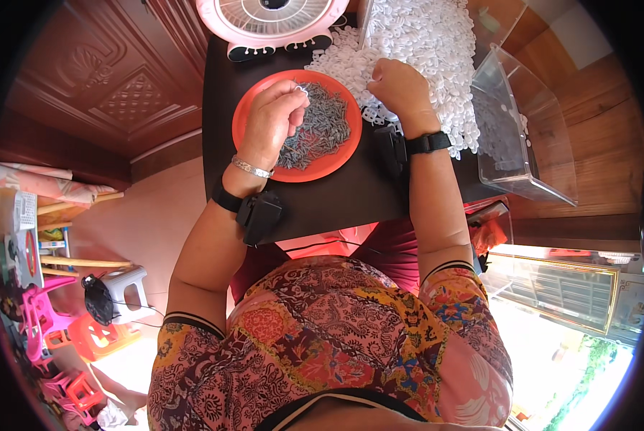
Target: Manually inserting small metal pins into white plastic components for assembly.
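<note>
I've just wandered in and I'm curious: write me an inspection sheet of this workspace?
Surface: dark tabletop, partly covered.
Job's things: orange-red plate of small grey pieces; heap of white pieces beyond it, toward the right.
Clutter: pink fan at the far edge; clear box right of the heap.
Hands: left hand above the plate, pinching a small white piece; right hand curled at the heap's near edge, contents hidden.
Cables: thin black cable below the table's near edge.
Surroundings: carved wooden panel and white stool, both left.
</note>
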